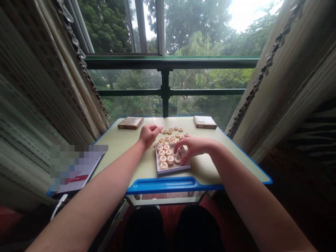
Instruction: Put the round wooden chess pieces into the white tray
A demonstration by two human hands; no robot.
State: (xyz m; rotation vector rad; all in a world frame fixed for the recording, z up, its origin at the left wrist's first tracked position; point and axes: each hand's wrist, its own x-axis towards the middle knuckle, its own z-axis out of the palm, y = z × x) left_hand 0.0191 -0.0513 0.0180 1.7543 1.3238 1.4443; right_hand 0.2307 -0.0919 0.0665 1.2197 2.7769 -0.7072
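Note:
A shallow white box [173, 171] near the table's front edge holds several round wooden xiangqi pieces [170, 160] with dark characters, set in rows toward its left side. My right hand [193, 146] arches over the box's right part, fingers apart and pointing down into it. Its thumb is close to a xiangqi piece [177, 160] at the end of a row; whether they touch, I cannot tell. Left of the loose xiangqi pieces [167, 139] behind the box, my left hand [149, 135] is closed, thumb and fingers together. Anything inside it is hidden.
A flat brown box [130, 123] lies at the table's back left, and another flat box [205, 122] at the back right. The pale table [210, 164] has a blue rim. Curtains flank it, with a window railing [173, 63] behind. A blurred-out item lies at left.

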